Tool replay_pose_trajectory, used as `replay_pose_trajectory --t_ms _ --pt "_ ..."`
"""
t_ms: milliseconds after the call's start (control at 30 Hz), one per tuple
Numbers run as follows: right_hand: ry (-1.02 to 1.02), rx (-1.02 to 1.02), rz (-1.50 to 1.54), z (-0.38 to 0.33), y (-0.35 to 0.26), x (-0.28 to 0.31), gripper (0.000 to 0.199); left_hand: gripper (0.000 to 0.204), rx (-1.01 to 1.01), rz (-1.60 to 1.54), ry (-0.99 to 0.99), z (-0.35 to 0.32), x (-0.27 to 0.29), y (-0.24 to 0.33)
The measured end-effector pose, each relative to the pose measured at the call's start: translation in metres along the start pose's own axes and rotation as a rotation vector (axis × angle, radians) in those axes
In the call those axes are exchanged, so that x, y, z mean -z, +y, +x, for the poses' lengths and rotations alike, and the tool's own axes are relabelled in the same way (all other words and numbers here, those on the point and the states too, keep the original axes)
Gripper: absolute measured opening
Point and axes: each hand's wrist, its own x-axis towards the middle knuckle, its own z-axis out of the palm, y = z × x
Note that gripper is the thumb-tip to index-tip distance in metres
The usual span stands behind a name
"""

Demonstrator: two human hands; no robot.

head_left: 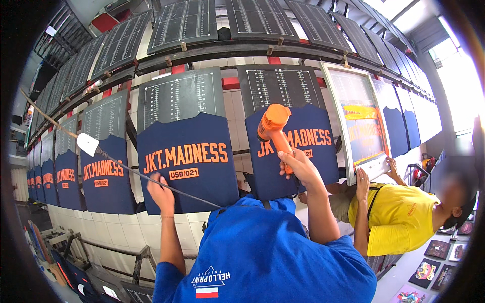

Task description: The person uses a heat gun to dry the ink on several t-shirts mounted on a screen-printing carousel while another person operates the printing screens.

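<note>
My right hand (299, 166) grips the handle of an orange heat gun (275, 121), raised over a navy shirt (318, 161) with orange lettering. The heat gun hides part of that print. To its left, another printed navy shirt (184, 139) lies flat on a dark pallet (182, 93) marked with white scales. My left hand (161, 194) is at this shirt's lower left edge, its fingers curled round a dark cord (126, 165). The cord slants across the shirt toward my body.
A co-worker in a yellow shirt (404, 217) holds a framed printing screen (371, 169) at the right. More pallets with navy shirts (103, 174) curve away left. A second row of bare pallets (184, 25) stands behind a dark rail. A white piece (88, 144) hangs on the cord.
</note>
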Motion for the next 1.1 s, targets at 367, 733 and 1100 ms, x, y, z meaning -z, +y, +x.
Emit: replay_pose_trajectory --t_ms 367,733,1100 --pt "-0.009 -0.097 -0.001 -0.035 0.003 -0.003 0.034 0.061 0.229 0.457 -0.136 0.057 -0.050 -0.053" --pt "-0.072 -0.047 -0.029 -0.042 0.017 -0.004 0.032 0.065 -0.077 0.375 -0.348 -0.011 -0.064 0.028" --pt "0.038 -0.027 -0.006 -0.021 0.009 0.005 0.034 0.064 -0.106 0.331 -0.299 0.024 -0.089 0.046"
